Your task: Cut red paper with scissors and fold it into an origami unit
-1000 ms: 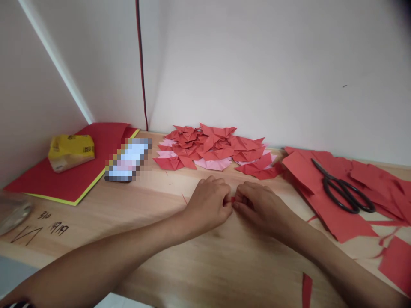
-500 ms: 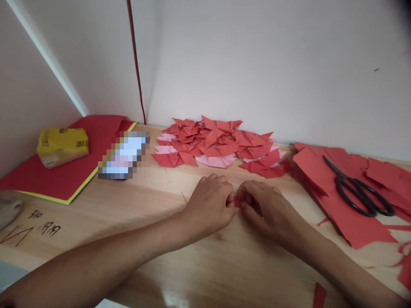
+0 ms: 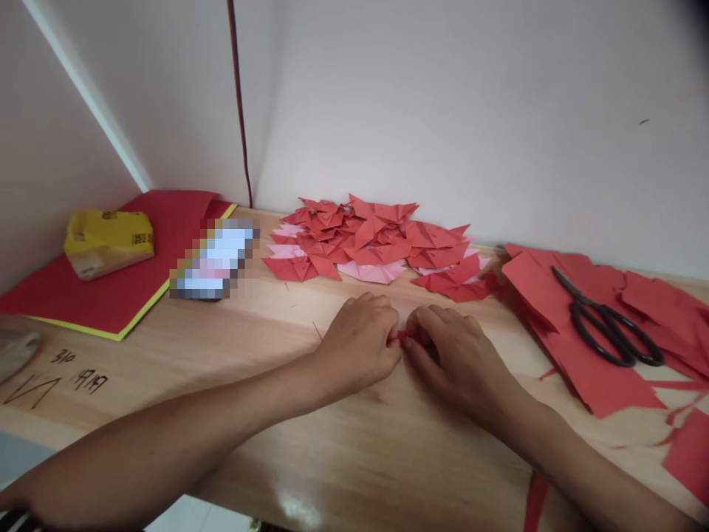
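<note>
My left hand (image 3: 360,343) and my right hand (image 3: 451,355) meet at the middle of the wooden table (image 3: 233,347). Both are curled, fingertips pinched on a small piece of red paper (image 3: 402,337) that is mostly hidden between them. Just beyond the hands lies a pile of folded red and pink paper shapes (image 3: 377,244) against the wall.
Black scissors (image 3: 606,325) rest on cut red paper sheets (image 3: 581,295) at the right. At the left a yellow tissue pack (image 3: 108,240) sits on a red and yellow sheet stack (image 3: 111,295), beside a blurred-out object (image 3: 213,258). A red cord (image 3: 239,103) runs down the wall corner.
Both hands stay pinched on the small red paper with only slight finger shifts. The view has shifted a little between frames.
</note>
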### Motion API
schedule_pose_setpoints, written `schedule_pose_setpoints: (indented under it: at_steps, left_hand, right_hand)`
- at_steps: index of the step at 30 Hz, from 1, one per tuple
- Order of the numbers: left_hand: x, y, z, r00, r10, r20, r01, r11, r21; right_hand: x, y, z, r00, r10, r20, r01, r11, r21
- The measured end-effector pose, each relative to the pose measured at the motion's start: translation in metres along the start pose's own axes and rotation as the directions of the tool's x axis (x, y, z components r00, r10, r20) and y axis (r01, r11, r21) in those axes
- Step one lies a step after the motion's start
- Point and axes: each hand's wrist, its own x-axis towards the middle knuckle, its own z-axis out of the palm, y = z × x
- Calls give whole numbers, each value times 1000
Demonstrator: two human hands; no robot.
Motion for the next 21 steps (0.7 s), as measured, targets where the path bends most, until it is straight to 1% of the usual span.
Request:
schedule_pose_setpoints:
  at_steps: [7,14,19,21]
  left_hand:
    - [-2,-2,-2,1000,13,11,-13,1000,5]
    - [-1,-1,-7,999,5,40,-5,1000,14]
    - [-2,-1,-7,999,2,50,-3,1000,24]
    - [-2,-1,-7,999,4,45,-5,1000,27]
  right_hand:
    - [-1,0,0,1000,-6,15,6,1000,-26]
    - [-2,1,-2,1000,-15,-6,15,1000,-4]
    - [-3,-3,-1,1000,-4,-24,3,998,-58]
    - [-2,-2,-1,1000,-12,-15,11,999,-50]
